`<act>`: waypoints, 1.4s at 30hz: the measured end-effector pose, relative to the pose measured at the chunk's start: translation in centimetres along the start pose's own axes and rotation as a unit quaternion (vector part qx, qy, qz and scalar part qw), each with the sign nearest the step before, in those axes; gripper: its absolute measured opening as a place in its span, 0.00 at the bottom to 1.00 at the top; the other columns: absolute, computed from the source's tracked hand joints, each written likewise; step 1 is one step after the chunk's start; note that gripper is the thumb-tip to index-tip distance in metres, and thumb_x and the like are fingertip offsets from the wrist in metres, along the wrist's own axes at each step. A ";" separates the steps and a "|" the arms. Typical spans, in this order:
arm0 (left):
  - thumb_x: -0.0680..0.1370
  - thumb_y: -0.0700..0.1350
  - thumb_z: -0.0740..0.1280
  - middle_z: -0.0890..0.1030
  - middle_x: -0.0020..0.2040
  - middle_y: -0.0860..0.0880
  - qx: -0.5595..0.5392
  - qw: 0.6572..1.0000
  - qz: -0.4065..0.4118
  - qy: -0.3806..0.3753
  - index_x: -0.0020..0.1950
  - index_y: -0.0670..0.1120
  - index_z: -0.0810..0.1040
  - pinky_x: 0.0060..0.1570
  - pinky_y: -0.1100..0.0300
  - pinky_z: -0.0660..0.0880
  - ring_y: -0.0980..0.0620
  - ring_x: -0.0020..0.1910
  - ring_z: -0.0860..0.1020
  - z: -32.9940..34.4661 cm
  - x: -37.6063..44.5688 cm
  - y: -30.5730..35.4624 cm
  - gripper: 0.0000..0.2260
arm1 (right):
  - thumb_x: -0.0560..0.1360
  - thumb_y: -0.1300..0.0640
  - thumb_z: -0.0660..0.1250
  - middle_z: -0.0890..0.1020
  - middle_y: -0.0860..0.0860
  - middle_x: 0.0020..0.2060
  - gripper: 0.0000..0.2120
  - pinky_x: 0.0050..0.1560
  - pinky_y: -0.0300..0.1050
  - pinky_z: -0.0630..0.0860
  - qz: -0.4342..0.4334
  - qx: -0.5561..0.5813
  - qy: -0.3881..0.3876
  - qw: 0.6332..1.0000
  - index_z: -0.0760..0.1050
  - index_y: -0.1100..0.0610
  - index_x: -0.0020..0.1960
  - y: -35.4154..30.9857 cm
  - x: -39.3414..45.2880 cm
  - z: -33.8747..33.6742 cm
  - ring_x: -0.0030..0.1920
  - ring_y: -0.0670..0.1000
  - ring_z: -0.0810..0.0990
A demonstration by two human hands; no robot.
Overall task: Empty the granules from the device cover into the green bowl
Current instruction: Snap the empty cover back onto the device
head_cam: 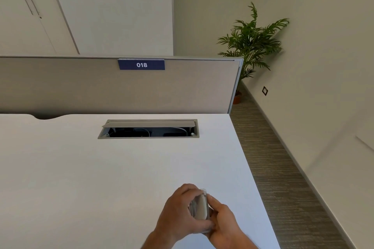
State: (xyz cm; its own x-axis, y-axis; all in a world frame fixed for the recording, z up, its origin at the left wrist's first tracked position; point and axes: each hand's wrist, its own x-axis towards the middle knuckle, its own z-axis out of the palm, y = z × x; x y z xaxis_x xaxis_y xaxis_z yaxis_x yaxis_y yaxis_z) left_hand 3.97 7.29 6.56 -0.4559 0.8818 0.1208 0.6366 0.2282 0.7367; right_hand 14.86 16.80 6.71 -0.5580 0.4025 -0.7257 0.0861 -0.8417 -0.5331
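Note:
Both of my hands hold a small whitish device with a clear cover (pixel 201 207) above the near right part of the white desk (pixel 101 168). My left hand (pixel 178 208) wraps around its left side, fingers curled over the top. My right hand (pixel 224 222) pinches its right edge and lower corner. The device stands on edge between my palms. No granules can be made out inside it. No green bowl is in view.
An open cable hatch (pixel 148 128) with dark wiring sits in the desk's far middle. A grey partition with a blue "018" label (pixel 141 64) stands behind it. The desk's right edge drops to striped carpet (pixel 283 168). A potted plant (pixel 251 42) stands in the corner.

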 end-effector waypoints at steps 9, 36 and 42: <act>0.59 0.69 0.76 0.74 0.60 0.66 0.020 1.000 -0.006 0.002 0.64 0.58 0.76 0.56 0.71 0.75 0.63 0.58 0.75 0.0 0.3 0.0 0.36 | 0.81 0.53 0.62 0.86 0.63 0.50 0.17 0.43 0.53 0.83 -0.016 -0.018 -0.038 0.999 0.82 0.64 0.59 0.1 -0.3 0.0 0.45 0.61 0.86; 0.77 0.41 0.70 0.86 0.36 0.48 -0.187 0.907 -0.348 0.147 0.37 0.46 0.84 0.37 0.47 0.85 0.47 0.37 0.85 -0.5 3.5 -1.4 0.09 | 0.82 0.59 0.59 0.88 0.63 0.45 0.17 0.50 0.57 0.84 -0.046 -0.176 -0.010 0.983 0.86 0.62 0.53 -0.6 -0.5 1.0 0.44 0.61 0.86; 0.79 0.40 0.69 0.87 0.40 0.41 -0.289 0.881 -0.344 0.146 0.40 0.44 0.85 0.37 0.45 0.85 0.41 0.40 0.86 -1.3 3.9 -1.1 0.09 | 0.82 0.67 0.56 0.88 0.63 0.48 0.16 0.52 0.56 0.84 -0.019 -0.211 -0.020 0.977 0.82 0.63 0.57 -1.3 -0.4 1.0 0.50 0.62 0.88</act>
State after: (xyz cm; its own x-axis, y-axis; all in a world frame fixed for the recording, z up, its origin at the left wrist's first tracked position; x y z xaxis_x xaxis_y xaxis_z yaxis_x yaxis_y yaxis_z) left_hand 0.65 9.92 7.05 -0.8048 0.4541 -0.3823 -0.2377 0.3436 0.9085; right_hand 14.09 17.38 8.14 -0.5982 0.4090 -0.6891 0.3933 -0.5994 -0.6971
